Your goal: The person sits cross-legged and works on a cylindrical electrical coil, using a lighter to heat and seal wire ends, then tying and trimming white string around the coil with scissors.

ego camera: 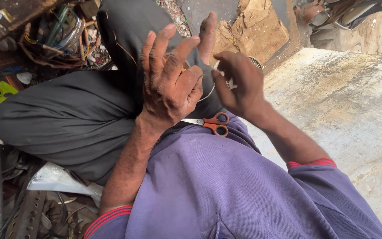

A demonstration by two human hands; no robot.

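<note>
Left hand grip spread open, empty; right hand grip pinching thin wire; orange-handled scissors on lap

place: cluttered repair workshop | signs: tangled wires, scrap metal parts, bare concrete floor

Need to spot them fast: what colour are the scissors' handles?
Orange, on the scissors lying in the lap; head view.
</note>
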